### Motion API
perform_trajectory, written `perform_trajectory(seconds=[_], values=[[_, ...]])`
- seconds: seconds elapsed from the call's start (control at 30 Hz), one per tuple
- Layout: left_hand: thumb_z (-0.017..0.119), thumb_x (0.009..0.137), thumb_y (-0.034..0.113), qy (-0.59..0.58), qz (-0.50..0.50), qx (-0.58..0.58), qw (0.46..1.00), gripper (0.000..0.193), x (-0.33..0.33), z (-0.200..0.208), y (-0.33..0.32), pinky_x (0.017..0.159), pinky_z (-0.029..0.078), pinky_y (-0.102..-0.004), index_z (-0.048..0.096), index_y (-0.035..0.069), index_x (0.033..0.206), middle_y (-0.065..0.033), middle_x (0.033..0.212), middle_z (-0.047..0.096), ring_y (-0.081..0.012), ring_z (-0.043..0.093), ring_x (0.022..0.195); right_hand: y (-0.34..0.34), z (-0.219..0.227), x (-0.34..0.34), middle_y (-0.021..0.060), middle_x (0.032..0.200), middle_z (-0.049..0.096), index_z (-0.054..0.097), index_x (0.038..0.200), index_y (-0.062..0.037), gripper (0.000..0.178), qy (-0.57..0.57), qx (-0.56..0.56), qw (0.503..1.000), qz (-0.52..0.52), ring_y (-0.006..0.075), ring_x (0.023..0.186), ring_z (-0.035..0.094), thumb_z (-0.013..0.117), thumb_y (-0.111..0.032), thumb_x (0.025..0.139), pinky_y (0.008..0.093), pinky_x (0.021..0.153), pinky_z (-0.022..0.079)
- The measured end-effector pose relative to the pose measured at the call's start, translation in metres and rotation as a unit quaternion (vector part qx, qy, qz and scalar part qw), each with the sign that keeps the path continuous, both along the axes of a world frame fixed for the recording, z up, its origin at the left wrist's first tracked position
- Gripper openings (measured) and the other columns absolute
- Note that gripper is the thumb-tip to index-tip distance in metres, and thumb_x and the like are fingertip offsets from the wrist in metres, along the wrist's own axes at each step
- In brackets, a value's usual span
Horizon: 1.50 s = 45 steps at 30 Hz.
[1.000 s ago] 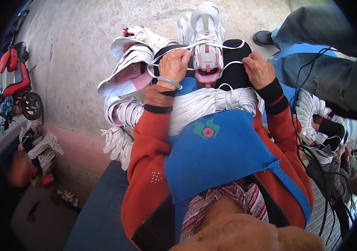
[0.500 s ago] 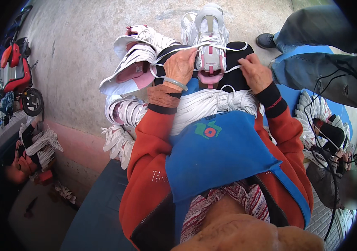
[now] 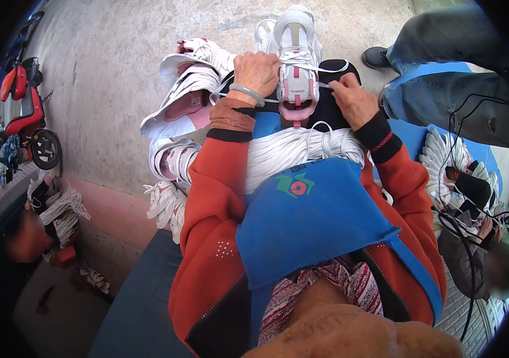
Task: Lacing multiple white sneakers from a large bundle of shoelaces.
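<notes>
A white and grey sneaker (image 3: 298, 83) with pink trim sits toe away from me, its pink-lined opening toward me. White shoelace (image 3: 305, 61) crosses its upper and loops out to the right. My left hand (image 3: 257, 76) is closed against the sneaker's left side, back of the hand up; its fingertips are hidden. On the right, my right hand (image 3: 353, 100) pinches a lace running from the sneaker's side. A thick bundle of white laces (image 3: 296, 152) lies across my lap, over the top of a blue apron (image 3: 314, 209).
More white-laced sneakers (image 3: 190, 98) are piled at the left, with others below them (image 3: 168, 206). A person's jeans leg (image 3: 451, 101) stands at the right, near another heap of white shoes (image 3: 445, 158). A red scooter (image 3: 31, 107) is at the far left.
My left hand has moved up along the sneaker's side, its back now turned up. My right hand has shifted slightly left and up, nearer the sneaker, with the lace still pinched.
</notes>
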<state>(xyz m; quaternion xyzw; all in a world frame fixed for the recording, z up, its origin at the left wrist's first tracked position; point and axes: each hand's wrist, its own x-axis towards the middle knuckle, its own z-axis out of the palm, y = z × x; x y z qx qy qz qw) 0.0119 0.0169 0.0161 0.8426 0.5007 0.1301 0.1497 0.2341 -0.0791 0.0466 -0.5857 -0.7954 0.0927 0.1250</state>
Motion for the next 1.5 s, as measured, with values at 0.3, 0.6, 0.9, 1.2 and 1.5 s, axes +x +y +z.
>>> perform_trajectory(seconds=[0.3,0.6,0.9,1.2,1.5], values=[[0.063,0.081,0.024,-0.254,0.16,-0.2,0.933,0.022,-0.002,-0.011,-0.008,0.067,0.048,-0.0262,0.069,0.006,0.091,-0.0094,0.078,0.067,-0.0157,0.063,0.071,0.018,-0.025,-0.004,0.0127,0.083,0.049,0.053,0.085,-0.0044,0.007,0.121,0.004,0.992,-0.034,0.0334,0.068,0.056,0.052,-0.011,0.083,0.0418,0.058,0.047],[0.065,0.077,0.016,-0.394,0.207,-0.215,0.869,0.018,0.001,-0.023,-0.019,0.067,0.048,-0.026,0.067,0.003,0.089,-0.0094,0.077,0.067,-0.0149,0.062,0.073,0.042,-0.029,-0.007,0.0129,0.078,0.054,0.06,0.081,-0.0058,0.012,0.155,0.031,0.985,-0.066,0.0328,0.071,0.058,0.055,-0.016,0.084,0.0398,0.063,0.047],[0.068,0.077,0.007,-0.45,0.225,-0.239,0.831,0.016,0.004,-0.019,-0.015,0.065,0.047,-0.0186,0.064,-0.001,0.09,-0.0052,0.079,0.065,-0.0077,0.059,0.071,0.048,-0.017,-0.013,0.013,0.08,0.052,0.061,0.085,-0.0057,0.01,0.112,-0.04,0.99,-0.074,0.0316,0.075,0.056,0.056,-0.014,0.083,0.0375,0.065,0.045],[0.069,0.075,0.008,-0.435,0.226,-0.233,0.84,0.016,0.008,-0.014,-0.017,0.064,0.047,-0.0191,0.065,-0.002,0.088,-0.0051,0.078,0.065,-0.0075,0.059,0.069,0.067,-0.024,-0.014,0.0152,0.076,0.058,0.061,0.079,-0.0043,0.018,0.043,-0.043,0.998,0.007,0.0348,0.07,0.06,0.052,-0.019,0.084,0.0424,0.062,0.048],[0.07,0.073,0.011,-0.345,0.189,-0.067,0.917,0.014,0.018,-0.017,-0.021,0.059,0.046,-0.024,0.064,0.002,0.082,-0.0035,0.069,0.063,-0.0099,0.057,0.062,0.056,-0.032,-0.012,0.0168,0.07,0.06,0.061,0.076,-0.0016,0.02,0.244,-0.112,0.956,-0.119,0.0301,0.064,0.06,0.06,-0.021,0.08,0.0361,0.057,0.048]])
